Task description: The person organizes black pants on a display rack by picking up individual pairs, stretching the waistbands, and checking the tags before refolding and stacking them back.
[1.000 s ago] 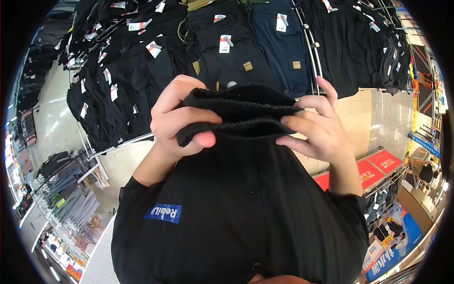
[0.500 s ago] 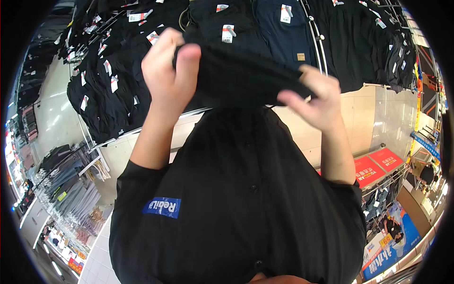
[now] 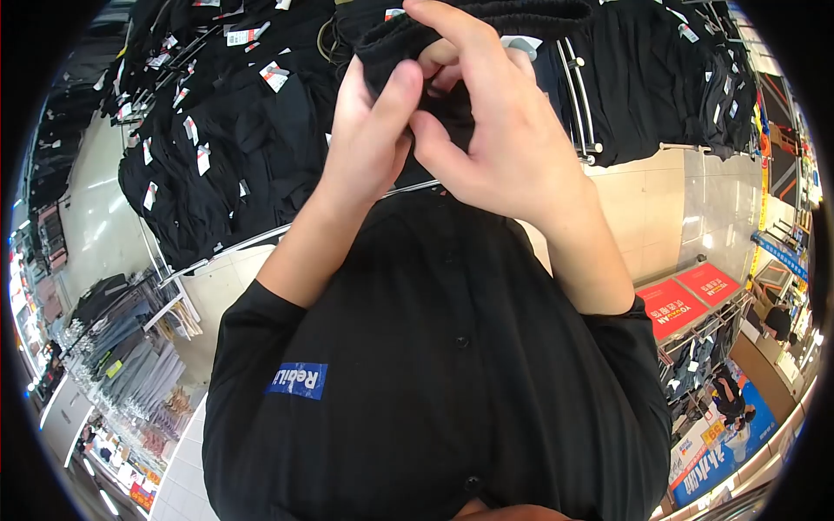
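Note:
A black garment with a gathered elastic waistband (image 3: 543,15) is held up at the top of the view. My left hand (image 3: 373,126) is closed on its left end, thumb on top. Close beside it, my right hand (image 3: 499,130) has its fingers bent and apart over the dark cloth, its index finger stretched up across the waistband. No cloth is visibly pinched in it. A white tag (image 3: 521,43) shows just behind the right hand's fingers.
Black garments with white and red tags (image 3: 274,76) hang on metal rails (image 3: 578,104) ahead. Grey clothes (image 3: 143,373) hang at the lower left. Red signs (image 3: 671,313) stand on a rack at the right. Beyond it a person (image 3: 728,399) is visible.
The garment has moved up. My right hand has let go of its right end and come over beside my left hand, which has moved right with the cloth.

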A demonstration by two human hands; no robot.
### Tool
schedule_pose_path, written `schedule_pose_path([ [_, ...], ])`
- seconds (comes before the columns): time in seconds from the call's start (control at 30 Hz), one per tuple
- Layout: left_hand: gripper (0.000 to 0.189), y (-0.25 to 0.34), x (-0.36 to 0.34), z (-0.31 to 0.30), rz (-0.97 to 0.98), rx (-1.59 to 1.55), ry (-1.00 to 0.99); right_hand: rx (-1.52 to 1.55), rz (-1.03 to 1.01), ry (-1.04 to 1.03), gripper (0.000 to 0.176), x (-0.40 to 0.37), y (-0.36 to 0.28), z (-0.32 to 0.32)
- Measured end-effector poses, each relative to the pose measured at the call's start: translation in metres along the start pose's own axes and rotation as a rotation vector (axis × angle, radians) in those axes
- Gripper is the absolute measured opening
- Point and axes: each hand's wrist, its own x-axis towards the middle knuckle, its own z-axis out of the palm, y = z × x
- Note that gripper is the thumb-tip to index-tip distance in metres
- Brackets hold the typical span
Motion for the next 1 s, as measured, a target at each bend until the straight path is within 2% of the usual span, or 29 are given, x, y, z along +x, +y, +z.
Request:
schedule_pose_path([
  [0.07,0.036,0.005,0.004,0.005,-0.031,0.118,0.126,0.243,0.287,-0.156,0.077,-0.007,-0.001,-0.01],
  [0.1,0.032,0.006,0.009,0.006,0.032,0.151,0.106,0.058,0.18,-0.14,0.081,-0.02,0.005,-0.017],
  [0.13,0.036,0.004,0.014,0.003,0.05,0.127,0.096,0.108,0.054,0.161,0.039,-0.022,0.009,-0.011],
  [0.2,0.038,0.014,0.019,-0.005,-0.011,-0.03,0.012,0.058,-0.09,0.48,0.053,-0.029,0.042,-0.026],
  [0.23,0.053,0.033,0.017,0.007,-0.103,-0.099,-0.049,0.186,0.042,0.47,0.062,-0.027,0.047,-0.031],
  [0.27,0.053,0.031,0.017,-0.002,-0.103,-0.098,-0.045,0.312,0.173,0.459,0.071,-0.026,0.054,-0.038],
  [0.3,0.042,0.026,0.02,-0.018,-0.085,-0.075,-0.052,0.361,0.15,0.237,0.087,-0.036,0.087,-0.056],
  [0.33,0.039,0.023,0.022,-0.031,-0.068,-0.051,-0.061,0.536,0.24,0.121,0.09,-0.033,0.081,-0.052],
  [0.37,0.039,0.022,0.021,-0.043,-0.112,-0.187,-0.134,0.71,0.312,0.07,0.066,-0.041,0.084,-0.048],
  [0.4,0.039,0.026,0.018,-0.038,-0.112,-0.185,-0.134,0.884,0.382,0.017,0.043,-0.055,0.09,-0.043],
  [0.43,0.039,0.033,0.011,-0.03,-0.133,-0.131,-0.167,0.871,0.471,-0.054,0.054,-0.06,0.085,-0.042],
  [0.5,0.044,0.037,-0.005,-0.034,-0.13,0.012,-0.198,0.825,0.39,-0.054,0.05,-0.075,0.078,-0.039],
  [0.53,0.058,0.044,-0.012,-0.038,-0.141,0.236,-0.248,0.805,0.341,-0.028,0.047,-0.086,0.078,-0.037],
  [0.6,0.071,0.063,-0.024,-0.036,-0.071,0.505,-0.412,0.687,0.307,-0.08,0.038,-0.096,0.068,-0.048],
  [0.67,0.072,0.08,-0.035,-0.039,-0.091,0.572,-0.56,0.763,0.234,-0.174,0.034,-0.09,0.044,-0.055],
  [0.7,0.069,0.087,-0.035,-0.035,0.008,0.648,-0.63,0.773,0.229,-0.17,0.033,-0.092,0.035,-0.057],
  [0.8,0.059,0.113,-0.04,-0.029,-0.008,0.79,-0.637,0.745,0.266,-0.165,0.034,-0.083,0.019,-0.06],
  [0.87,0.049,0.104,-0.031,-0.033,0.12,0.856,-0.469,0.55,0.429,0.082,0.029,-0.079,0.024,-0.047],
  [0.9,0.047,0.096,-0.028,-0.032,0.081,0.89,-0.26,0.449,0.507,0.203,0.03,-0.08,0.027,-0.043],
  [0.93,0.044,0.09,-0.024,-0.031,0.042,0.917,-0.051,0.547,0.499,0.144,0.036,-0.075,0.054,-0.041],
  [1.0,0.039,0.077,0.016,-0.05,-0.001,1.036,-0.013,0.329,0.588,0.015,0.038,-0.043,0.097,-0.024],
])
